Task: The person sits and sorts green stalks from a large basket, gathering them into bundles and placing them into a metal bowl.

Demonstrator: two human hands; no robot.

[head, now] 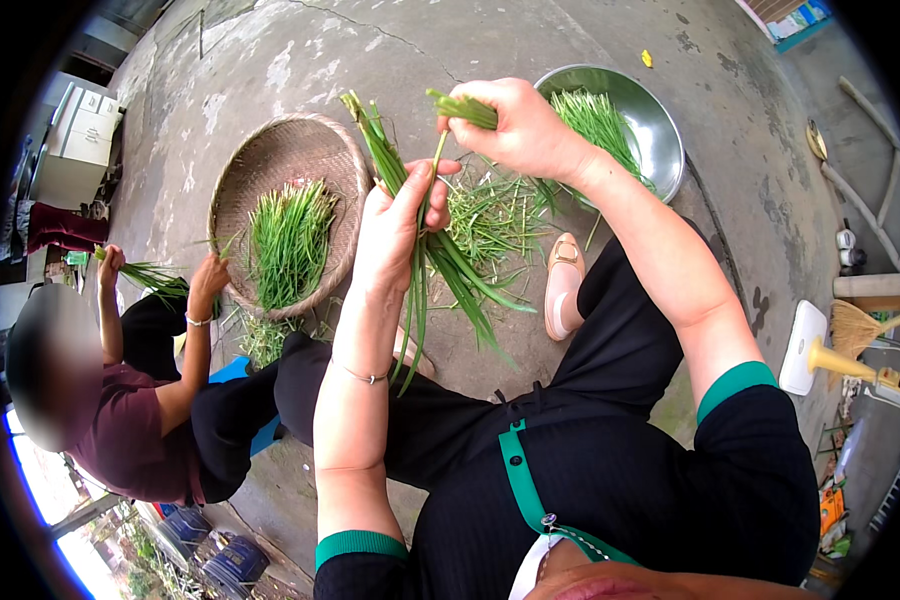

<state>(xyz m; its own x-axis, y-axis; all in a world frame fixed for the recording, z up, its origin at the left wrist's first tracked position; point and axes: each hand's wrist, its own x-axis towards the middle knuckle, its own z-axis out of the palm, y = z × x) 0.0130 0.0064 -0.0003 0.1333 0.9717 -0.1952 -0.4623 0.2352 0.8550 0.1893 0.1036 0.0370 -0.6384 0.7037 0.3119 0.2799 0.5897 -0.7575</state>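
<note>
My left hand (pixel 397 225) grips a loose bunch of garlic chives (pixel 379 142), its pale stem ends up and its green leaves hanging below the wrist. A shorter-looking bundle of chives (pixel 474 112) is closed in my right hand (pixel 521 131), stem ends pointing left. Between the two hands runs a single chive stalk (pixel 439 150), its upper end at my right fingertips and its lower part by my left thumb. Behind my right forearm, a shiny metal bowl (pixel 664 124) holds more chives (pixel 592 124). Trimmed leaves and scraps (pixel 495 217) lie on the floor below my hands.
Left of me stands a round woven basket (pixel 270 150) with a heap of chives (pixel 292 247). A seated person (pixel 135 442) beside it handles chives too. The concrete floor (pixel 420 45) is cracked. At right are a broom (pixel 855 330) and a white-and-yellow weighing scale (pixel 806 349).
</note>
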